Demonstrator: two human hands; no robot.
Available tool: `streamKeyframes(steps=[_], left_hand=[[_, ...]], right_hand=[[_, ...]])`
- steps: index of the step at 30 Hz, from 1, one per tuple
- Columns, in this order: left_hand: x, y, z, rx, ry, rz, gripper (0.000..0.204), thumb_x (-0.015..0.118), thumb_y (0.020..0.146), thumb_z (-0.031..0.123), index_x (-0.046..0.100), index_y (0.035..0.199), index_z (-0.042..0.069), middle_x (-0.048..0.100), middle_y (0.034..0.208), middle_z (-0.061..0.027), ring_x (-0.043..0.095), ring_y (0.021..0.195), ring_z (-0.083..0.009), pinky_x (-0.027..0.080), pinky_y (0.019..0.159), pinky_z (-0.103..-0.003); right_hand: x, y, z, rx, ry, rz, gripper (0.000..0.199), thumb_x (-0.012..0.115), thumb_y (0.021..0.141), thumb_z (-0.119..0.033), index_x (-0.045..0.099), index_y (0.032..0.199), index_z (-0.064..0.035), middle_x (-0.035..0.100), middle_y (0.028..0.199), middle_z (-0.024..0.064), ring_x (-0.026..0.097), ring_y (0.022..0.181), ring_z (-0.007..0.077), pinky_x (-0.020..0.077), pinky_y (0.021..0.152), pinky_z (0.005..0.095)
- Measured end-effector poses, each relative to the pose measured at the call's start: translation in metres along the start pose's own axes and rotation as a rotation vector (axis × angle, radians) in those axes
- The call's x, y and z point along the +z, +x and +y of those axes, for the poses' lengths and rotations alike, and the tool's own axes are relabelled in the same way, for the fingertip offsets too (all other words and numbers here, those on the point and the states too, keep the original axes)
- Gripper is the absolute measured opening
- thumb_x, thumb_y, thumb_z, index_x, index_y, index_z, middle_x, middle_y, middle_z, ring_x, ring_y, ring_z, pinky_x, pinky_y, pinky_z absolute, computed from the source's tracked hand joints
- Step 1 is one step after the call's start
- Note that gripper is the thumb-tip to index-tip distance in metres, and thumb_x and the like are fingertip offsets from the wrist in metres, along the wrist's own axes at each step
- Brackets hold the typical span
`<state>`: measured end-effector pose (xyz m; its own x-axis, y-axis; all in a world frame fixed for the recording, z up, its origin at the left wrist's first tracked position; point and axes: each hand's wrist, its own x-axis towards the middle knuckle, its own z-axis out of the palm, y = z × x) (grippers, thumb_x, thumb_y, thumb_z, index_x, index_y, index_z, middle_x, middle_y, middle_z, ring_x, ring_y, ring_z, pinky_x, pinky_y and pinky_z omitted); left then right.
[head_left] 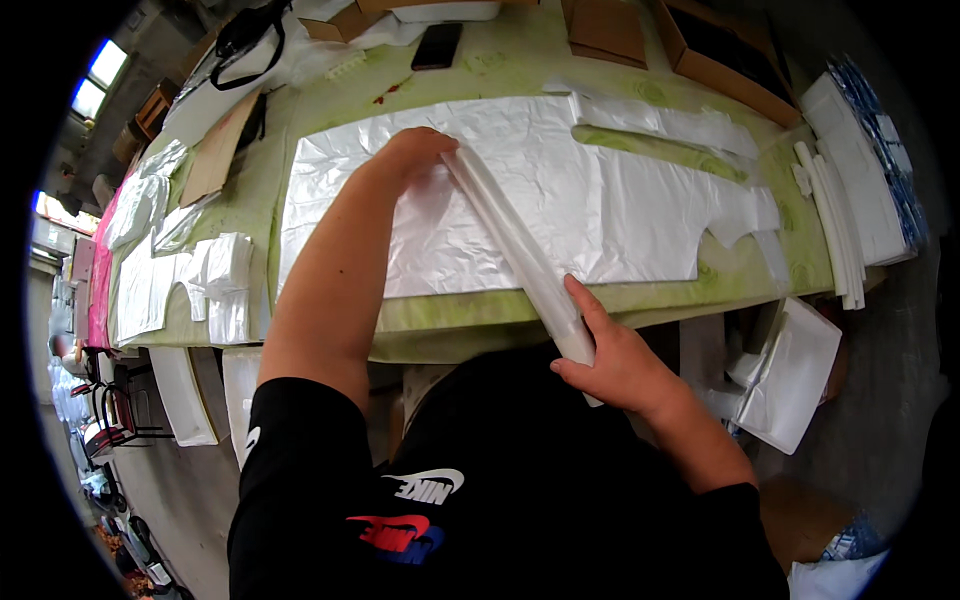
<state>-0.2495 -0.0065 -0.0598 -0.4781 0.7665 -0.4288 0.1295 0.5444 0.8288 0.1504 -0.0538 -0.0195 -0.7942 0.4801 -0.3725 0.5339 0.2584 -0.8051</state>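
Note:
Both my hands hold a long, narrow roll of translucent white plastic (517,250), slanted over the table's front edge. My left hand (413,160) is closed at its far end, the fingertips partly hidden. My right hand (628,362) grips the near end between thumb and fingers, close to my body. Beneath the roll lies a white plastic apron (630,215), spread flat and creased, with a cut-out and strap-like strips at its right. My left forearm crosses over its left part.
A green patterned cloth (440,325) covers the table. At the back are a black phone (437,46) and cardboard boxes (725,60). Folded white plastic pieces (225,275) lie at left. White rolls (832,225) stand along the right edge, above a white foam box (790,375).

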Motion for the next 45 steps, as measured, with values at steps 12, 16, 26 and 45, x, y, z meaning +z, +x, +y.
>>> streamKeyframes(steps=[12, 16, 26, 45], left_hand=[[0.05, -0.039, -0.002, 0.21, 0.893, 0.35, 0.038, 0.058, 0.095, 0.035, 0.069, 0.119, 0.008, 0.06, 0.135, -0.0153, 0.059, 0.123, -0.0334, 0.046, 0.102, -0.045], [0.056, -0.048, 0.004, 0.242, 0.954, 0.344, 0.039, 0.056, 0.095, 0.034, 0.067, 0.122, 0.008, 0.057, 0.14, -0.0132, 0.051, 0.133, -0.0343, 0.038, 0.111, -0.048], [0.07, -0.059, -0.038, 0.949, 0.336, 0.494, 0.068, 0.07, 0.093, 0.037, 0.045, 0.147, 0.005, 0.042, 0.153, -0.0205, 0.037, 0.144, -0.0393, 0.029, 0.12, -0.048], [0.094, -0.171, -0.058, 1.063, 0.864, -0.297, 0.075, 0.079, 0.079, 0.024, 0.049, 0.146, 0.012, 0.042, 0.158, -0.0093, 0.03, 0.152, -0.0324, 0.021, 0.126, -0.055]], right_hand=[[-0.024, -0.161, 0.067, 0.31, -0.315, -0.041, 0.096, 0.081, 0.079, -0.024, 0.031, 0.16, -0.0144, 0.069, 0.109, 0.0243, 0.068, 0.102, 0.0436, 0.0541, 0.088, 0.0473], [-0.001, -0.225, 0.132, 0.049, -0.363, 0.187, 0.089, 0.082, 0.072, -0.012, 0.045, 0.152, -0.0134, 0.069, 0.1, 0.0184, 0.067, 0.092, 0.0401, 0.0545, 0.081, 0.0449], [0.003, -0.242, 0.162, -0.126, -0.45, 0.433, 0.074, 0.078, 0.067, -0.005, 0.057, 0.138, -0.004, 0.066, 0.097, 0.016, 0.063, 0.081, 0.038, 0.0522, 0.071, 0.0437], [-0.111, 0.074, 0.054, -0.288, -0.746, 0.42, 0.069, 0.073, 0.083, -0.027, 0.052, 0.149, -0.0223, 0.061, 0.106, 0.0128, 0.06, 0.102, 0.0342, 0.0516, 0.091, 0.044]])
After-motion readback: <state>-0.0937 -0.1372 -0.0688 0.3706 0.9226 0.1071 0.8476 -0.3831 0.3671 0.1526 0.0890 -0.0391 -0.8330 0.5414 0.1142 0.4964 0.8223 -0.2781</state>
